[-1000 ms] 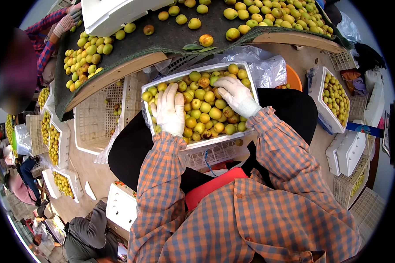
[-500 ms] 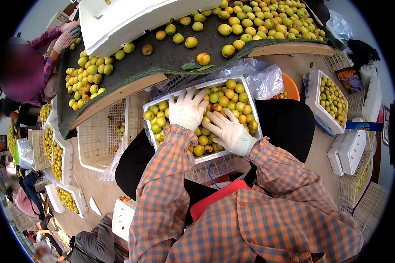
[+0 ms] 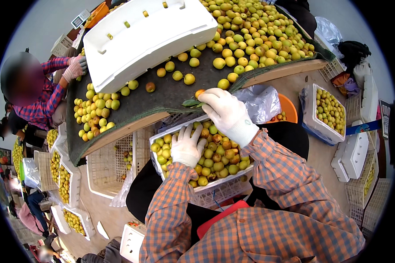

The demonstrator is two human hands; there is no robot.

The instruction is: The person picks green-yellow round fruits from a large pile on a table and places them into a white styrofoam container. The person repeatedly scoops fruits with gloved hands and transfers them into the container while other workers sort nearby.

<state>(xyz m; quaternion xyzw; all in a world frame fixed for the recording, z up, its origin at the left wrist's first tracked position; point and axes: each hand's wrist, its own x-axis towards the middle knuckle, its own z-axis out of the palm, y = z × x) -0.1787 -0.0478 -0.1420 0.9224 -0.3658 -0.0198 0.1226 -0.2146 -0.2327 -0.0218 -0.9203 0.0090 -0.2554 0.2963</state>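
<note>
Across my lap stands a white foam box [image 3: 245, 168] filled with round yellow-green fruit that look like plums [image 3: 218, 157]. My left hand [image 3: 186, 148], in a white glove, lies flat on the fruit at the box's left side, fingers spread. My right hand [image 3: 225, 111], also gloved, is at the near edge of the dark sorting table [image 3: 162, 96]. Its fingers curl over one reddish-yellow plum [image 3: 200, 93], which shows only in part beside the fingertips. Green leaves [image 3: 191, 103] lie just left of those fingers.
A large white foam box [image 3: 149, 39] rests on the table among loose fruit. Below the table are a plastic crate [image 3: 107, 168], clear plastic wrap [image 3: 262, 105] and an orange tub [image 3: 289, 107]. A filled foam box [image 3: 324, 111] stands right. A co-worker's gloved hands [image 3: 76, 68] are at far left.
My right hand has left the fruit in the box and moved up to the plum at the table edge. My left hand stays on the box's fruit. The view has tilted upward.
</note>
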